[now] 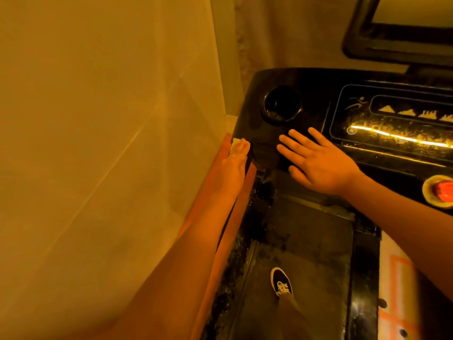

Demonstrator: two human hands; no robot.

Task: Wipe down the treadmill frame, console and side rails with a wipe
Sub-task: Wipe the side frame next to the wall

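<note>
The black treadmill console (pixel 318 94) fills the upper right, dusty, with a round cup holder (pixel 282 105) and a lit display strip. An orange side rail (pixel 213 192) runs down its left side toward me. My left hand (pixel 232 165) lies flat along that rail, its straight fingers pressing a white wipe (pixel 64 144) against the rail just below the console's left corner. My right hand (pixel 316 160) rests open and flat on the console's front edge, fingers spread, holding nothing.
A pale wall stands close on the left of the rail. The dusty running belt (pixel 301 253) lies below, with my black shoe (pixel 281 282) on it. A red stop button (pixel 443 190) sits at the console's right. A dark-framed screen (pixel 367 38) rises above.
</note>
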